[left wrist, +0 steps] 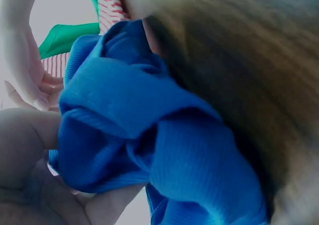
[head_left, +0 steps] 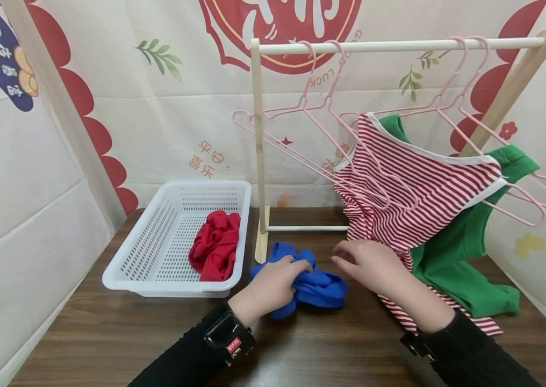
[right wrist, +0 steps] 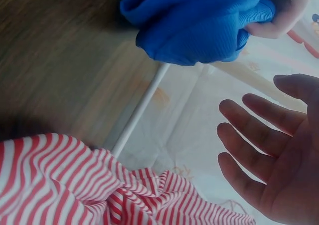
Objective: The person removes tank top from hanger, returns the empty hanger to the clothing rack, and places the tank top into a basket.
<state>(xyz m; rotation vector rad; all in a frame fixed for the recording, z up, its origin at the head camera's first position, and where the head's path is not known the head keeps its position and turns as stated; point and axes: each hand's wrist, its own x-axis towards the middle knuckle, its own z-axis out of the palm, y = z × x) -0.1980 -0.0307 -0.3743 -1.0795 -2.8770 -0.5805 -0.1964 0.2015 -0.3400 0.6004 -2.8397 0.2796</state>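
A crumpled blue ribbed garment is bunched low over the wooden table. My left hand grips it from the left, and in the left wrist view its folds fill the space between thumb and fingers. To the right, my right hand hovers with nothing in it; the right wrist view shows its fingers spread and relaxed, apart from the blue cloth. Just behind that hand hangs a red-and-white striped top on a pink hanger.
A white basket on the left holds a crumpled red garment. The rack carries several pink hangers. A green garment hangs behind the striped one, its hem lying on the table.
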